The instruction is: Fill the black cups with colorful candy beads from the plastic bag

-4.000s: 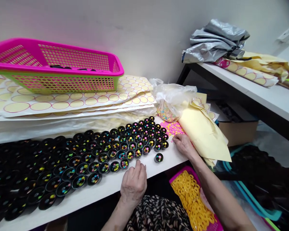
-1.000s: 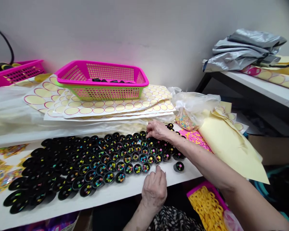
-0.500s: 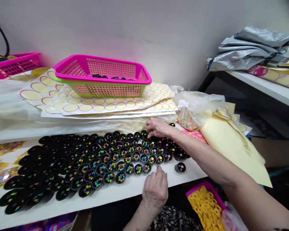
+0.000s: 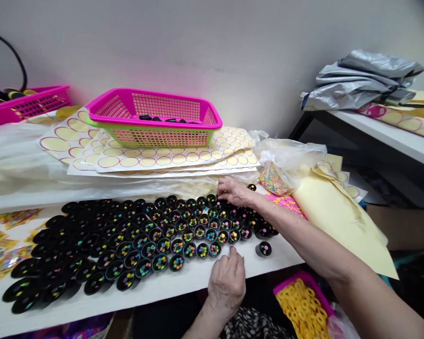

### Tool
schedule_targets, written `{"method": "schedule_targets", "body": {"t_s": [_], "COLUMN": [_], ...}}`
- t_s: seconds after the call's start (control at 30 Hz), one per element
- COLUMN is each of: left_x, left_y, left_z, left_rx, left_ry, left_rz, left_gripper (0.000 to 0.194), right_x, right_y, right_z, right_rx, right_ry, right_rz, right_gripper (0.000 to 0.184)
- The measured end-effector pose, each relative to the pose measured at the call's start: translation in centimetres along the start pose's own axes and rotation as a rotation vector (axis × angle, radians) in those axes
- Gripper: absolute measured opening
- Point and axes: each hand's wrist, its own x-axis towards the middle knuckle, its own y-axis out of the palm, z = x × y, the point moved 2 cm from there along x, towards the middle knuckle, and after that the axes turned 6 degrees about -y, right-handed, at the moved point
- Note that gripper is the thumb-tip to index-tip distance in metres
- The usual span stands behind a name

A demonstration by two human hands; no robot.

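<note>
Rows of small black cups holding coloured beads cover most of the white table. My right hand reaches over the back row at the right. Its fingers are bent and pinched together among the cups; what they grip is hidden. My left hand lies at the front edge of the table, fingers curled and forefinger stretched a little forward; its palm is hidden. To its right a lone black cup with pink beads stands apart. Pink and yellow beads lie beyond my right forearm.
A pink-and-green basket with black pieces stands on sticker sheets at the back. A clear bag of beads and yellow paper lie at the right. Below the edge is a pink tub of yellow rings.
The view has shifted slightly. My right hand stays at the back row, with its fingers now bent a little lower among the cups. My left hand has hardly moved.
</note>
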Motion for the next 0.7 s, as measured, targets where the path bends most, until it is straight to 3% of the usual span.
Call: {"method": "schedule_targets", "body": {"t_s": [0.27,0.7], "left_x": [0.1,0.1], "left_y": [0.0,-0.1], "left_z": [0.0,-0.1], "left_rx": [0.008,-0.005], "left_ry": [0.003,0.004], "left_rz": [0.007,-0.019], "left_gripper": [0.018,0.019], "right_x": [-0.3,0.9], "right_y": [-0.3,-0.4], "right_z": [2.6,3.5], "right_rx": [-0.334,-0.392], "right_ry": [-0.061,-0.078], "right_rz": [0.226,0.344], "right_gripper": [0.021,0.015]}}
